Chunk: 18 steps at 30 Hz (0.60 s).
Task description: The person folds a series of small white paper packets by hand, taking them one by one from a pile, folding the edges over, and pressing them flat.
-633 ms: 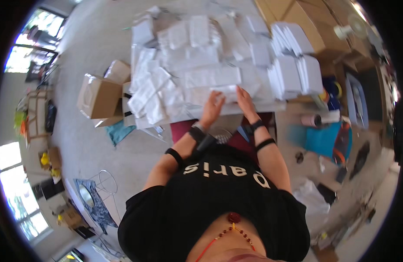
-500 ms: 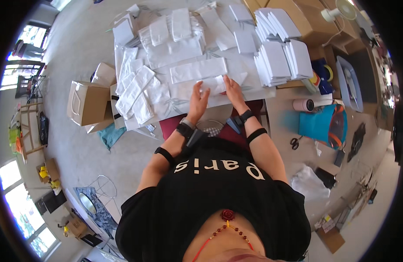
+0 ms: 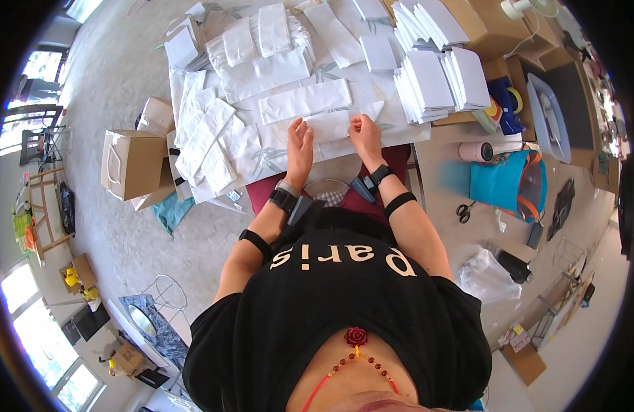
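Observation:
A thin white folded piece, like a sleeve or sheet, lies spread near the table's front edge between my hands. Whether it is paper, plastic or cloth I cannot make out. My right hand pinches its right part with bent fingers. Beside its left end is my left hand, fingers stretched out, gripping nothing visible. Just beyond lies a wide white strip, flat and apart from both hands.
White sleeves lie loosely heaped at the table's left, with more layered behind. Stacks of white cards stand at the right edge. Cardboard boxes sit left of the table. A blue bag and scissors are on the right floor.
My hands have moved apart, and the white piece now lies stretched out flatter between them. The left hand has shifted left. The whole view has moved slightly.

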Available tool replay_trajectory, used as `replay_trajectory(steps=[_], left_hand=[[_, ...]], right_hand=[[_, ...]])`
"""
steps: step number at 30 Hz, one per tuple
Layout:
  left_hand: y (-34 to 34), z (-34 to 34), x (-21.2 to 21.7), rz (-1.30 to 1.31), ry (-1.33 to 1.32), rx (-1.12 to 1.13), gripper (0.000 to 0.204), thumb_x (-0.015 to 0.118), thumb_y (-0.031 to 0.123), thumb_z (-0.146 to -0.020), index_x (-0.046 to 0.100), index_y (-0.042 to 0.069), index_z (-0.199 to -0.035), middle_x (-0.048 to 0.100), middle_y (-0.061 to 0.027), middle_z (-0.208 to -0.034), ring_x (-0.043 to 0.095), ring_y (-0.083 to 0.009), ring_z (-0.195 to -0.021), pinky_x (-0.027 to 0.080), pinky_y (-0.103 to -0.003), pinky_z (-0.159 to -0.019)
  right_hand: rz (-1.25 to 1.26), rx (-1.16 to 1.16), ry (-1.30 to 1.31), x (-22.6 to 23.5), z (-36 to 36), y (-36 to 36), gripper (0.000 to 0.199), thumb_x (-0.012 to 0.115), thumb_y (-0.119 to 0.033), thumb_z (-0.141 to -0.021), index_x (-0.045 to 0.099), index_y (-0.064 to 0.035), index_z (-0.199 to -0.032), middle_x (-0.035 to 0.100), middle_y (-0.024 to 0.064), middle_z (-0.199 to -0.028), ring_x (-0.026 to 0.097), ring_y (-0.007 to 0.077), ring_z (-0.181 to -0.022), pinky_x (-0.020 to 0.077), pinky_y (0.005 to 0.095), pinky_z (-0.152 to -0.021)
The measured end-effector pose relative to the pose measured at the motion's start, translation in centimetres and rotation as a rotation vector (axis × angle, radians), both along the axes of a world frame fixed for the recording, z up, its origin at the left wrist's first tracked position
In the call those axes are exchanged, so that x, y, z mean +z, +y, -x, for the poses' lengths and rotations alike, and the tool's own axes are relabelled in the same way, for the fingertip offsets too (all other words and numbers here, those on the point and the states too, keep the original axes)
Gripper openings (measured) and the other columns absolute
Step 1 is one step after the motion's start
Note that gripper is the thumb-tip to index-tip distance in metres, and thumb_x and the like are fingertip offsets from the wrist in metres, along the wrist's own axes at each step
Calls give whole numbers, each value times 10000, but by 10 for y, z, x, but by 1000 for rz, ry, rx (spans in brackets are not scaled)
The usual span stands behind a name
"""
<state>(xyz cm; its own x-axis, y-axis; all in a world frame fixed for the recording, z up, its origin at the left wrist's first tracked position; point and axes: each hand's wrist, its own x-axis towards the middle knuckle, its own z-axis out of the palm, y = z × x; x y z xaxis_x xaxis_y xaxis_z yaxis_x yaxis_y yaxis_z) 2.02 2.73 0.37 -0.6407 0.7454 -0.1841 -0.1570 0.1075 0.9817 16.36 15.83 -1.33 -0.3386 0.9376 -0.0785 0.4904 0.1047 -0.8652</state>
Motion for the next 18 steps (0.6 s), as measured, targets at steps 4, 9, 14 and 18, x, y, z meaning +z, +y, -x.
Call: replay_trajectory(steps=[4,9,14,18], left_hand=[[-2,9,-4,-60,-78,112,431,545,201,-1082,446,4,-1453,586,-174,-1393,584,-227,-1242,493,-341,-1009],[-7,28,6,110,307,193,307,600,129,-1024,577,7,-1305,641,-105,-1289,627,-201,-1131,531,-338,-889],[-13,25,14,108,817,-54,340,721,4,-815,643,62,-1140,610,-149,-1203,550,-360,-1136,486,-447,-962],[-11,18,18,137,910,-150,334,690,29,-872,649,49,-1203,606,-155,-1282,541,-390,-1210,432,-481,-1086]], right_hand=[[-57,14,-52,6,1,-1,141,671,-82,-863,675,-5,-981,738,182,-889,719,371,-835,561,445,-757],[-122,25,-81,4,1,0,140,665,-87,-864,677,-6,-978,737,185,-881,716,376,-825,559,456,-751],[-122,30,-67,2,1,0,137,662,-84,-862,679,-6,-974,735,194,-871,715,379,-821,562,454,-742],[-125,33,-71,4,1,0,133,660,-82,-860,681,-5,-967,735,196,-861,717,380,-812,565,451,-738]])
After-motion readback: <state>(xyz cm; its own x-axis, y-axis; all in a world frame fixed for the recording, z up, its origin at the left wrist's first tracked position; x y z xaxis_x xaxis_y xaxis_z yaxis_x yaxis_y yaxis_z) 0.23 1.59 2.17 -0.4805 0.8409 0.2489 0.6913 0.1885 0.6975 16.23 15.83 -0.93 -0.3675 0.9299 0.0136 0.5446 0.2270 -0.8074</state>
